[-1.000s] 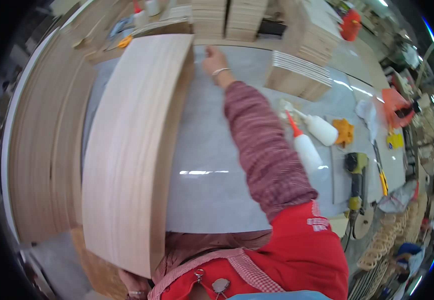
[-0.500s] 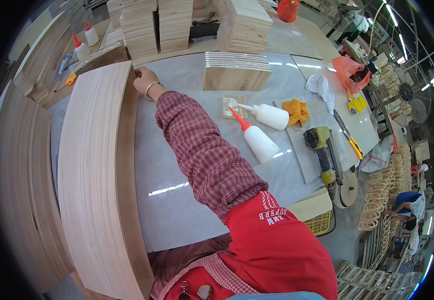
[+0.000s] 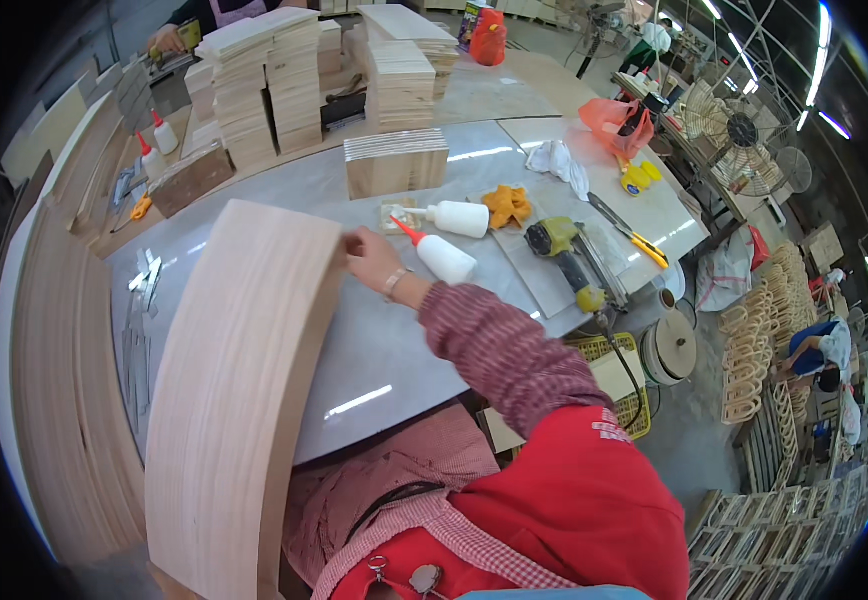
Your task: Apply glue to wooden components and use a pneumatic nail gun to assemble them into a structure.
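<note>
A long, pale wooden box-like piece (image 3: 244, 390), with a broad flat face and a narrower side, stretches from the middle of the table towards my body. My right hand (image 3: 374, 264) grips its far right corner, the thumb and fingers closed over the edge. Part of those fingers is hidden behind the wood. My left hand is out of sight. Just beyond my right hand lie two white glue bottles: a red-tipped one (image 3: 444, 260) and a white-tipped one (image 3: 457, 219), whose nozzle points at a small smeared block (image 3: 397, 216).
A tall wooden stack (image 3: 69, 390) stands along the left, beside thin metal strips (image 3: 137, 350). Board stacks (image 3: 294, 85) and a short bundle of boards (image 3: 396, 166) are farther back. A nail gun (image 3: 566, 258), yellow cloth (image 3: 507, 206) and utility knife (image 3: 634, 235) lie to the right. Another person's hand (image 3: 167, 40) shows far left.
The far end of the wooden piece has come nearer to me and rightward with my right hand, uncovering the metal strips. The camera view has shifted too.
</note>
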Demonstrator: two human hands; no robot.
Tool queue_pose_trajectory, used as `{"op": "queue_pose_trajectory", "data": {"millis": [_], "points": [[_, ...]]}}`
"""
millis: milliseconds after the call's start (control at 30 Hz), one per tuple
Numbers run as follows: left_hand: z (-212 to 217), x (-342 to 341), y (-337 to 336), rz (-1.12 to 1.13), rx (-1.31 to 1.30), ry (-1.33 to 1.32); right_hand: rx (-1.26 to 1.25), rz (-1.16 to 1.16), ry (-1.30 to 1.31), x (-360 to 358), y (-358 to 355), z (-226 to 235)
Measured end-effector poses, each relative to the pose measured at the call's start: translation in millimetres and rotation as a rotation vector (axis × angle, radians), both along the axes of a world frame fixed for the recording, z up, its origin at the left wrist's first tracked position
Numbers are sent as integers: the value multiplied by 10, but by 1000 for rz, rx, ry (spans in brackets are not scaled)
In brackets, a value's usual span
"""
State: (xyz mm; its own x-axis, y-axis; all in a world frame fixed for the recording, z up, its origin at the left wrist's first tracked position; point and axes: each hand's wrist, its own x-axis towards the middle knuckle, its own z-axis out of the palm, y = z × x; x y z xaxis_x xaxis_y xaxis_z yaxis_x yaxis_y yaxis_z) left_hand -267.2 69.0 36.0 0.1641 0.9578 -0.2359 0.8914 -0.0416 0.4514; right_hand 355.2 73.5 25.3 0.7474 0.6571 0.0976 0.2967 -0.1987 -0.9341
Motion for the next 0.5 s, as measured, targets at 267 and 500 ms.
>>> {"op": "queue_pose_trajectory", "data": {"millis": [267, 500], "points": [[448, 564, 41, 126, 294, -376, 246, -44, 404, -705, -2327, -41], [-316, -214, 672, 197, -336, -1007, 185, -185, 425, -1131, -3444, -93]]}}
